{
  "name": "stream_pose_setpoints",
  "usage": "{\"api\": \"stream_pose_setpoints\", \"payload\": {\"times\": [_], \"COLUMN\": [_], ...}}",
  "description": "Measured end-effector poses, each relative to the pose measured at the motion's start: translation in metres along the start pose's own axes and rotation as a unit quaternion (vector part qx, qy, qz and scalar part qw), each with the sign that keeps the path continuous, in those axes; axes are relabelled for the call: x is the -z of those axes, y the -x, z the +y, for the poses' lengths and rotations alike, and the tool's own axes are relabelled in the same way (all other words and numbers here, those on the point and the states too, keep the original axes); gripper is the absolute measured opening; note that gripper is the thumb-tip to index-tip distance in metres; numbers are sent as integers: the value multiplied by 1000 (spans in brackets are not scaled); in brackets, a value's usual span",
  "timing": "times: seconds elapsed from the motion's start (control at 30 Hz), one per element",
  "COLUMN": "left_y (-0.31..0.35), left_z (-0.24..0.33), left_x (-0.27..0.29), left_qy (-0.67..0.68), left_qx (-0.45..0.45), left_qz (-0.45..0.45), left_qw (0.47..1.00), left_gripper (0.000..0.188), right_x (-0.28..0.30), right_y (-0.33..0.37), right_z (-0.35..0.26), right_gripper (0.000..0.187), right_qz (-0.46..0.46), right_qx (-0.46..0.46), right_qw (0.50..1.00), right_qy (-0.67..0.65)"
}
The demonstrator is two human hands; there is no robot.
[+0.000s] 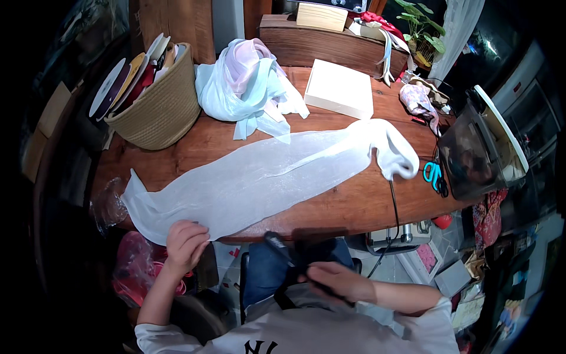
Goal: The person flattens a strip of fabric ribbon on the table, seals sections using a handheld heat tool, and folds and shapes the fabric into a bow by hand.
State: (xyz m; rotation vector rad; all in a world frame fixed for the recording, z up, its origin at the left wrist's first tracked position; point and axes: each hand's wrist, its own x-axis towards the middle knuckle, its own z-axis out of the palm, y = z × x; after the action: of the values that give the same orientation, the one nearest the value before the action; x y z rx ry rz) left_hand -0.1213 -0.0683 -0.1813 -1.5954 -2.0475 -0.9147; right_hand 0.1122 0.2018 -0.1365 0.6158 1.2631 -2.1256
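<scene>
A long piece of sheer white fabric (259, 171) lies across the wooden table, its right end bunched up in folds. At its near left edge my left hand (187, 243) is closed, pinching the fabric's border between thumb and fingers. My right hand (341, 282) is over my lap, wrapped round a long dark stick-shaped tool (278, 246). The tool points up and to the left toward the table edge; its kind is not clear, and part of it is hidden by the fingers. A gap separates it from the fabric.
A woven basket (162, 109) of ribbon spools stands back left, beside piled pastel fabric (244, 82). Behind the white cloth lies a white box (339, 88). Blue-handled scissors (433, 175) and a clear bin (471, 147) are on the right. A black cord (395, 206) hangs over the edge.
</scene>
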Motion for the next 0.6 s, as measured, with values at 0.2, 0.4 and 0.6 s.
{"api": "stream_pose_setpoints", "payload": {"times": [0.2,0.4,0.6], "left_y": [0,1,-15], "left_z": [4,4,-6], "left_x": [15,11,-20], "left_qy": [-18,26,-3], "left_qx": [-27,-24,190], "left_qz": [-8,-69,-52], "left_qw": [999,997,980], "left_gripper": [18,16,38], "right_x": [-47,-64,-70], "right_y": [-74,-101,-114], "right_z": [6,4,6], "right_gripper": [40,37,35], "right_qz": [-18,-7,35], "right_qx": [7,63,74], "right_qw": [999,997,995], "right_qy": [-44,-54,-56]}}
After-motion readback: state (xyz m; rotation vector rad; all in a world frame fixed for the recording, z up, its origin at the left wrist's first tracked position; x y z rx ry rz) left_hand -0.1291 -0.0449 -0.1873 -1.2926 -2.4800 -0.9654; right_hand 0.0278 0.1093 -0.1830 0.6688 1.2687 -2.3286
